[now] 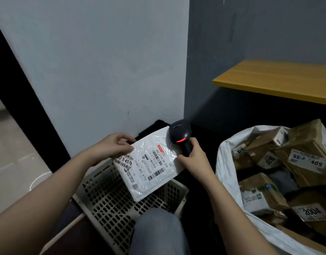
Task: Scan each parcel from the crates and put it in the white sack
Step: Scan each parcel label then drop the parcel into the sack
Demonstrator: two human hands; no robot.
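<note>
Grey walls met in a corner, w/ a yellow shelf (280, 80) on the right side.

The left hand (116, 146) pinched the top left corner of a white parcel (149, 166), holding it up over a pale crate (125, 205) full of holes. The right hand (192, 157) was curled round the handle of a black scanner (180, 137), its red light on, right next to the parcel's top right edge.

What could go wrong: the parcel was held by one corner only, so it could sag or slip back down. The bag looked shiny & bumpy, so the scanner might miss the barcode.

The crate looked empty in the part I could see. The white sack (226, 162) on the right was near full w/ brown boxes (305, 155) & labels.
</note>
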